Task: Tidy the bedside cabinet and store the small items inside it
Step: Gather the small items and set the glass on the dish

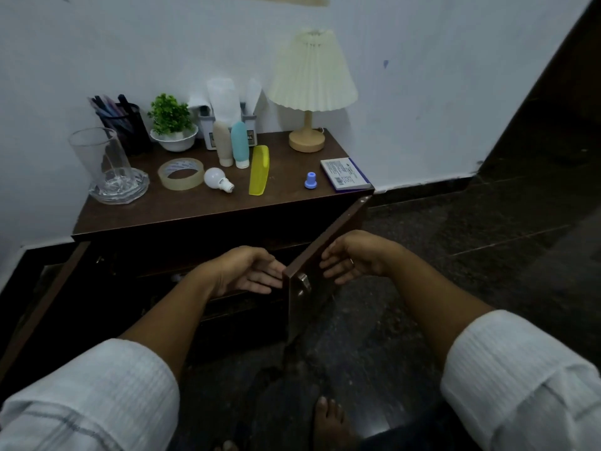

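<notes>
Your bedside cabinet [286,193] stands against the white wall with both doors swung out. The left door [48,297] opens to your left, and the right door [328,242] angles towards you, so its free edge sits between your hands.

Your left hand [250,275] is on the inner side of that door. Its fingers [270,271] are straight and together, and their tips reach the door's edge. Your right hand [351,258] is on the outer side, just above the metal handle [304,283]. Its fingers are loosely spread and only slightly bent, and they grip nothing (whether they actually touch the wood cannot be told).

All the small items are on the cabinet top, well apart from both hands:
- **Back right:** a pleated lamp [310,92].
- **Left end:** a tall glass [100,157] standing in a glass ashtray [136,187].
- **Back row:** a pen holder [130,128], a potted plant [170,120] and a grey organiser [208,131].
- **Right corner:** a notepad [344,174].
- **Middle:** a yellow comb [259,169], with a beige bottle [223,143] and a blue bottle [240,143] upright just to its left.
- **Front:** a tape roll [181,174] touching a white bulb [216,179].
- **Between the comb and the notepad:** a small blue cap [311,180].
</notes>
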